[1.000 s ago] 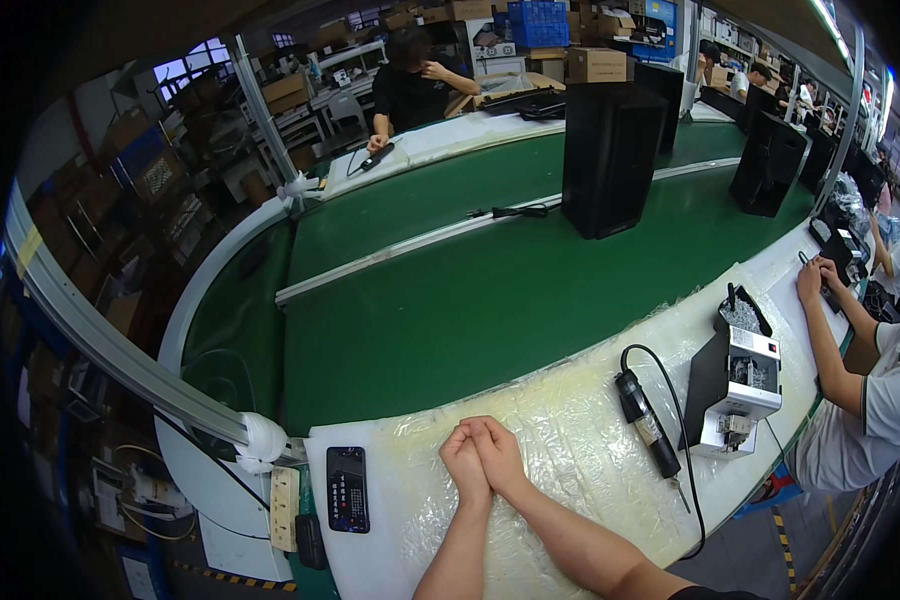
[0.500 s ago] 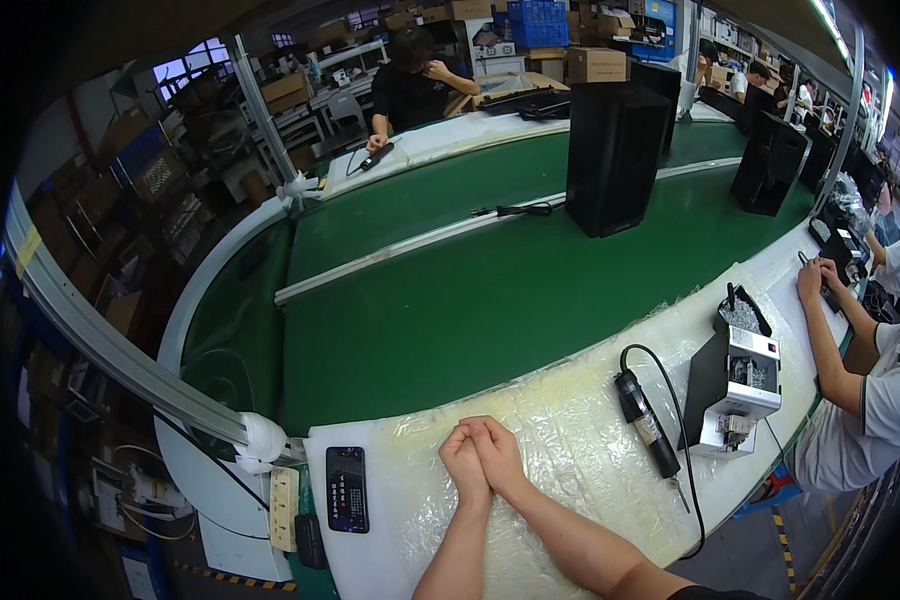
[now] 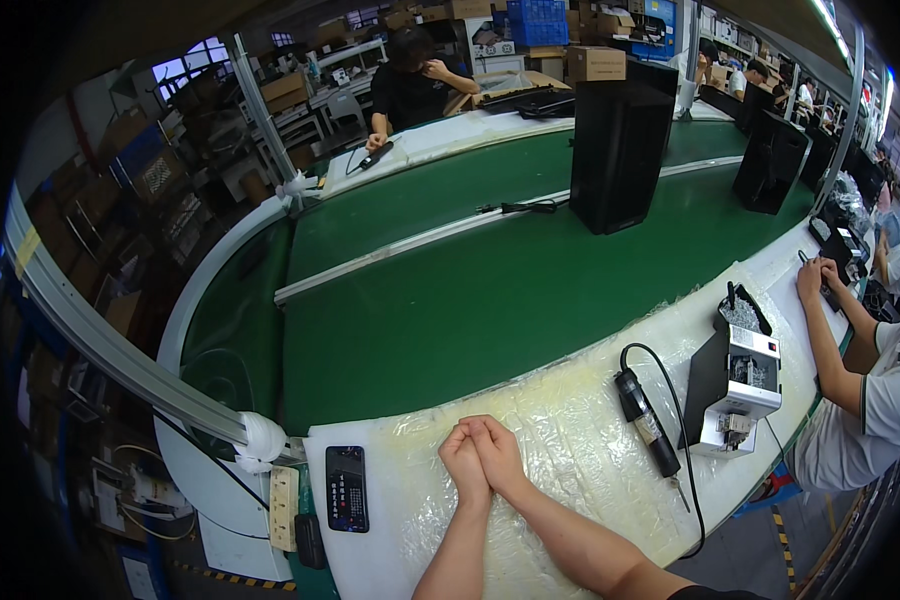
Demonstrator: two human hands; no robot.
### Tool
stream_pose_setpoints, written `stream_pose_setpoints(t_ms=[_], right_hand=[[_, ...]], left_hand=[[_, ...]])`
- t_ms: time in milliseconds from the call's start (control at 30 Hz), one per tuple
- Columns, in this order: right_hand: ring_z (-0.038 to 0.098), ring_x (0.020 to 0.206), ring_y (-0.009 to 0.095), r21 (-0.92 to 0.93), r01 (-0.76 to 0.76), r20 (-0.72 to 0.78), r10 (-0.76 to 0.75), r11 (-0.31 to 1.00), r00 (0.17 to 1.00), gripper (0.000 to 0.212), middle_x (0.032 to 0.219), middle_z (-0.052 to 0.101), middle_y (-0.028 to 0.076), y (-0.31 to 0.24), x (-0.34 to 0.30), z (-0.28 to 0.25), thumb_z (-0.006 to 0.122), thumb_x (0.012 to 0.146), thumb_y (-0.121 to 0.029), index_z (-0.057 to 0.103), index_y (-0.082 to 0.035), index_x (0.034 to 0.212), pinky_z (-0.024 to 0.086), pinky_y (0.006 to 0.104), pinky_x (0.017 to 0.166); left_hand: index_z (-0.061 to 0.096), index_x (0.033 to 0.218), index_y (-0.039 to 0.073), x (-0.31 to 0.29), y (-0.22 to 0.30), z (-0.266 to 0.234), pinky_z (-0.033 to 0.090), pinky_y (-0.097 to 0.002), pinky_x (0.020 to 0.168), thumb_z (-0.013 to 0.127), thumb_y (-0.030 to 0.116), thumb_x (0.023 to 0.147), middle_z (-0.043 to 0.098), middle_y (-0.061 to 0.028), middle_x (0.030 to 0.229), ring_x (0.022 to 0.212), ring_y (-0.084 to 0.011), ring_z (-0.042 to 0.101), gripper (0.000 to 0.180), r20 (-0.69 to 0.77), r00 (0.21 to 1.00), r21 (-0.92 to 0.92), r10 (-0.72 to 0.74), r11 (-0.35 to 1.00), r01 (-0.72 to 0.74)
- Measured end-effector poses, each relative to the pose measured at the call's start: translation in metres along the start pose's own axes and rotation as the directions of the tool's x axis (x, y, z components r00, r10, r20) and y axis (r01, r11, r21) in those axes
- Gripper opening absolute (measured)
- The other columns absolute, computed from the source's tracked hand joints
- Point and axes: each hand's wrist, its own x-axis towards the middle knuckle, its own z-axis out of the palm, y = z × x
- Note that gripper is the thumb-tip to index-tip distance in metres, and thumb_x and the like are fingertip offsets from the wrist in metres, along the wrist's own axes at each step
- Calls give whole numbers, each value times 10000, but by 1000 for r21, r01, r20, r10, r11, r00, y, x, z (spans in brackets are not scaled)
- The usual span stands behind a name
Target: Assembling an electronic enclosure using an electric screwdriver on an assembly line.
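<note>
My left hand (image 3: 462, 468) and my right hand (image 3: 497, 455) rest closed against each other on the plastic-covered worktop (image 3: 550, 440), fingers curled together. No object shows in either one; the inside of the palms is hidden. To their left lies a dark smartphone (image 3: 347, 489), screen up. On the right is a black electric screwdriver (image 3: 647, 424) with a thin bit and a cord, apart from my hands. Beside it stands a screw feeder (image 3: 738, 390) in black and white, with a black tray of small screws (image 3: 742, 314) behind it.
Beyond the worktop runs a green conveyor belt (image 3: 420, 320) carrying tall black speaker cabinets (image 3: 618, 160) and a black cord (image 3: 530, 207). A power strip (image 3: 284, 510) sits at the left edge. One co-worker (image 3: 860, 400) works at right; another (image 3: 410, 90) sits across the belt.
The near speaker cabinet and the black cord have shifted slightly to the right along the belt. My hands have stayed in place.
</note>
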Motion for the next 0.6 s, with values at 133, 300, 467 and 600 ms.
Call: stream_pose_setpoints(t_ms=[133,300,467,600], right_hand=[[651,864,201,2,2,-4,-2,1000,1000,282,924,699,152,-1,0,0,515,995,-231,661,4,1052,503,306,791],[653,853,200,0,1,-12,-1,1000,1000,288,911,700,149,-1,0,1,518,994,-238,664,4,1051,505,306,782],[653,848,201,3,6,-12,-6,1000,1000,290,908,700,149,-1,0,1,520,993,-241,664,4,1049,506,305,778],[654,848,200,10,0,-8,0,1000,1000,291,909,701,148,-2,0,1,523,992,-243,664,5,1047,506,304,776]], left_hand=[[650,725,-22,0,0,-1,443,-249,587,508,-27,848,615,-23,695,637,-92,522,188,-3,1000,12,6,1000,-6],[645,717,-21,0,-1,0,440,-248,578,509,-26,852,612,-21,688,630,-91,520,191,-2,1000,2,7,1000,-7],[643,714,-22,0,-1,0,435,-247,570,508,-24,854,608,-18,682,624,-87,516,194,0,1000,-9,15,1000,-15],[637,721,-19,0,0,0,433,-242,562,511,-10,866,604,-22,682,614,-90,519,193,4,1000,7,16,1000,-16]])
